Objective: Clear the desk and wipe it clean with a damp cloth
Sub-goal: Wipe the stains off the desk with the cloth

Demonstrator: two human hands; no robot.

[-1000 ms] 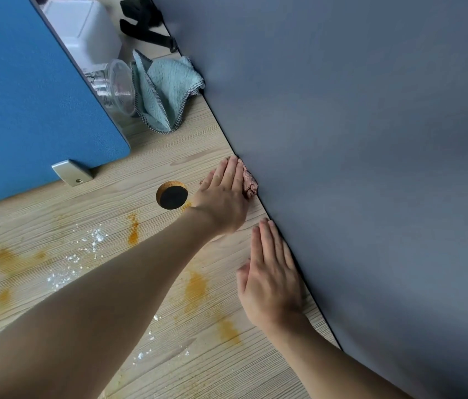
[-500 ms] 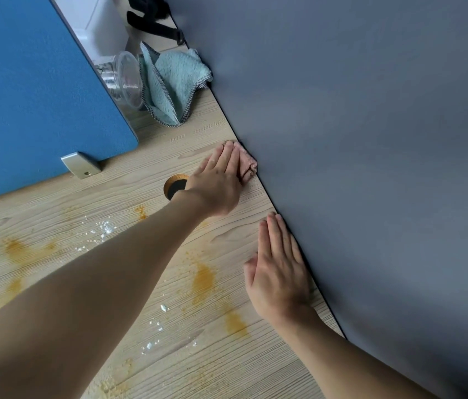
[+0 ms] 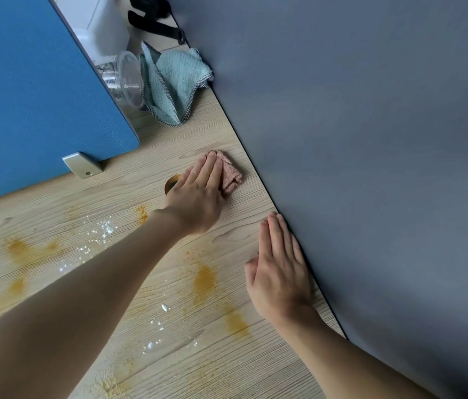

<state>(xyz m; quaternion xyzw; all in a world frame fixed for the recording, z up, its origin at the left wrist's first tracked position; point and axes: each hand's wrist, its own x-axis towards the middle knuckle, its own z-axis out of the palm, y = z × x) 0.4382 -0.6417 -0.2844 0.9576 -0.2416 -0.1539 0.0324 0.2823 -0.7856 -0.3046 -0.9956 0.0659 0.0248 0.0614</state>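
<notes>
step: wiping far side | left hand [image 3: 198,197] flat, fingers together, pressing pink cloth [image 3: 230,175] onto surface [image 3: 256,378] near right edge | right hand [image 3: 279,272] flat, bracing beside edge | next: likely sweeping toward orange stains [image 3: 204,279]

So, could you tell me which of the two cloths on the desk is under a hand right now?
The small pink cloth, pressed flat beneath the left hand. The larger teal cloth lies untouched farther back, beside a clear cup.
</notes>
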